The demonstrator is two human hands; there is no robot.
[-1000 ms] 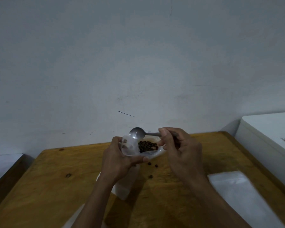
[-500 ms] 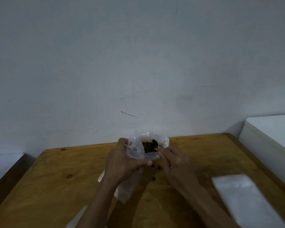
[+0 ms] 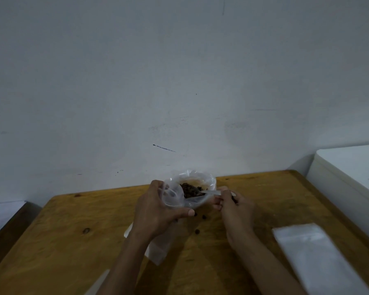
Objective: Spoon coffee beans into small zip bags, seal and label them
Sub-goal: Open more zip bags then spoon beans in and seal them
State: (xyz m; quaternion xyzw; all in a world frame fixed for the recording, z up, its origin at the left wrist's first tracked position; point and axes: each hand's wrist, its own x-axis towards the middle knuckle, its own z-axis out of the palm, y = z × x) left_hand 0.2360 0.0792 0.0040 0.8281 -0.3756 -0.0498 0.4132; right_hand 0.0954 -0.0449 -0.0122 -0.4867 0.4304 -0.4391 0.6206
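My left hand (image 3: 156,211) grips a small clear zip bag (image 3: 172,195) and holds its mouth open, upright above the wooden table (image 3: 73,241). Just behind it stands a larger clear plastic bag (image 3: 200,177) holding dark coffee beans (image 3: 189,189). My right hand (image 3: 235,207) pinches the handle of a metal spoon (image 3: 211,193), whose bowl is down among the beans and mostly hidden. A few loose beans (image 3: 203,217) lie on the table between my hands.
A stack of flat clear zip bags (image 3: 313,252) lies at the right of the table. More white plastic (image 3: 156,250) lies under my left forearm. A white box-like surface (image 3: 349,173) stands beyond the table's right edge. A grey wall rises behind.
A second ago the spoon was raised over the small bag, its bowl empty. My right hand has since lowered it into the beans in the larger bag. My left hand keeps the small bag open.
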